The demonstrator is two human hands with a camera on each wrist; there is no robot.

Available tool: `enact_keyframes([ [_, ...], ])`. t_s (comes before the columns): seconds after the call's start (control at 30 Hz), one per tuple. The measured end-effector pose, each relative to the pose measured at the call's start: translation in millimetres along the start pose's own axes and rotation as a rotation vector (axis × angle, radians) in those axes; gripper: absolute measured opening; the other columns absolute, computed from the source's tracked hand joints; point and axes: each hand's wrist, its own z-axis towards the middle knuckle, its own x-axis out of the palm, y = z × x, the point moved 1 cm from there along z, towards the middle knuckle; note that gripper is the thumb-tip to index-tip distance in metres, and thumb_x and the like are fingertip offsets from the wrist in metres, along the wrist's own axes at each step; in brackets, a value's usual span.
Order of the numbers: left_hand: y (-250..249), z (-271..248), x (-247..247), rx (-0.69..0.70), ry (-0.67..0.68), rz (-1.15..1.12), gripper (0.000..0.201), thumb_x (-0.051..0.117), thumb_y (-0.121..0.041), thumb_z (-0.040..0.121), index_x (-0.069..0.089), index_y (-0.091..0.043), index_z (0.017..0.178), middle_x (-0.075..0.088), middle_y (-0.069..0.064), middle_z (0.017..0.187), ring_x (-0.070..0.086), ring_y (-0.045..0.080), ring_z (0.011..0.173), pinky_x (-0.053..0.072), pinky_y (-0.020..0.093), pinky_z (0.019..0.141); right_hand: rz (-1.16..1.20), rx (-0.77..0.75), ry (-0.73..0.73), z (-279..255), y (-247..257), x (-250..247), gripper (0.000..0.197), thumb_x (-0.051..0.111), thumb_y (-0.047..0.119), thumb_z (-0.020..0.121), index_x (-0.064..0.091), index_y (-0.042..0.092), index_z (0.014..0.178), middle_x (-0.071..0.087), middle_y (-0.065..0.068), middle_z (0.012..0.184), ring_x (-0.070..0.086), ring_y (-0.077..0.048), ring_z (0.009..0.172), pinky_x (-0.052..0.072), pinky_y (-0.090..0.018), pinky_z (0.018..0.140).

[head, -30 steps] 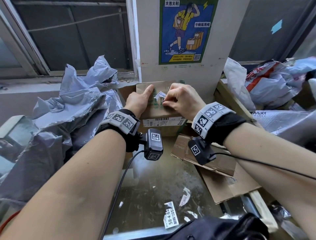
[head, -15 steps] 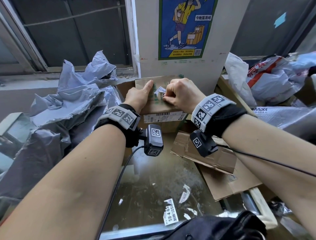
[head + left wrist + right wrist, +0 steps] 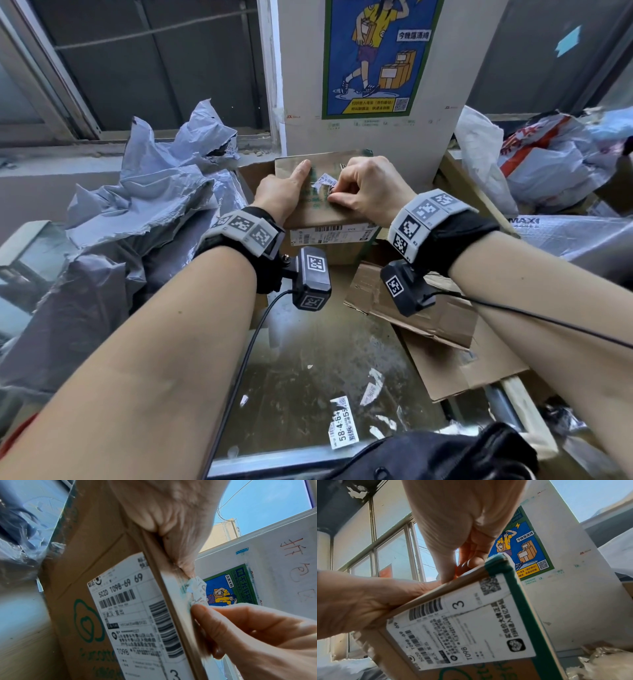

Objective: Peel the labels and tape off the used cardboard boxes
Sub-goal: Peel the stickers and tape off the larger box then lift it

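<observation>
A brown cardboard box [image 3: 318, 214] stands at the back of the table against a white board. My left hand [image 3: 282, 192] holds its top left, thumb straight along the top; the other fingers are hidden. A torn white label scrap [image 3: 323, 180] sticks up from the box top, and my right hand [image 3: 331, 193] pinches it between thumb and forefinger. The left wrist view shows that scrap [image 3: 197, 588] lifted off the top edge above my right fingertips [image 3: 199, 609]. A large white shipping label [image 3: 462, 626] covers the box's front face, and green tape [image 3: 522, 601] runs along one edge.
Crumpled grey mailer bags [image 3: 137, 212] are heaped at the left. A blue poster [image 3: 370, 58] hangs on the white board. Flattened cardboard [image 3: 438, 329] lies at the right below more plastic bags [image 3: 548, 164]. Peeled label scraps [image 3: 342, 428] dot the glass tabletop [image 3: 308, 359].
Both hands keep their places on the box top, the right hand still pinching the scrap. The head view has tilted down a little.
</observation>
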Motion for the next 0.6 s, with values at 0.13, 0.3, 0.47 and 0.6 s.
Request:
enact_keyframes([
  [0.13, -2.0, 0.6, 0.8, -0.007, 0.001, 0.007, 0.068, 0.055, -0.059, 0.088, 0.055, -0.003, 0.128, 0.057, 0.01, 0.13, 0.054, 0.024, 0.116, 0.035, 0.023, 0.085, 0.051, 0.026, -0.042, 0.2, -2.5, 0.7, 0.01, 0.072, 0.018, 0.082, 0.075, 0.008, 0.082, 0.066, -0.002, 0.081, 0.054, -0.007, 0.065, 0.042, -0.013, 0.066],
  [0.3, -2.2, 3.5, 1.0, -0.012, 0.0, 0.014, 0.071, 0.056, -0.06, 0.086, 0.055, -0.003, 0.128, 0.057, 0.01, 0.131, 0.054, 0.026, 0.117, 0.039, 0.025, 0.092, 0.162, 0.083, 0.011, 2.9, -3.6, -7.3, 0.012, 0.076, 0.019, 0.078, 0.076, 0.011, 0.087, 0.063, 0.005, 0.077, 0.054, 0.0, 0.063, 0.04, -0.003, 0.06],
  [0.47, -1.7, 8.0, 0.8, -0.023, -0.009, 0.024, 0.076, 0.056, -0.062, 0.085, 0.053, -0.002, 0.13, 0.055, 0.012, 0.134, 0.053, 0.028, 0.12, 0.04, 0.03, 0.101, 0.008, 0.038, 0.022, 5.1, 0.5, -1.7, 0.01, 0.072, 0.02, 0.082, 0.074, 0.011, 0.086, 0.063, 0.0, 0.083, 0.055, -0.01, 0.073, 0.046, -0.019, 0.071],
  [0.6, -2.1, 9.9, 1.3, -0.027, 0.0, 0.017, 0.075, 0.056, -0.063, 0.084, 0.055, -0.004, 0.129, 0.057, 0.01, 0.131, 0.055, 0.027, 0.117, 0.042, 0.031, 0.101, 0.012, 0.048, -0.02, 7.6, -2.8, 0.8, 0.008, 0.069, 0.014, 0.083, 0.073, 0.008, 0.085, 0.067, -0.004, 0.086, 0.056, -0.011, 0.072, 0.048, -0.022, 0.073],
])
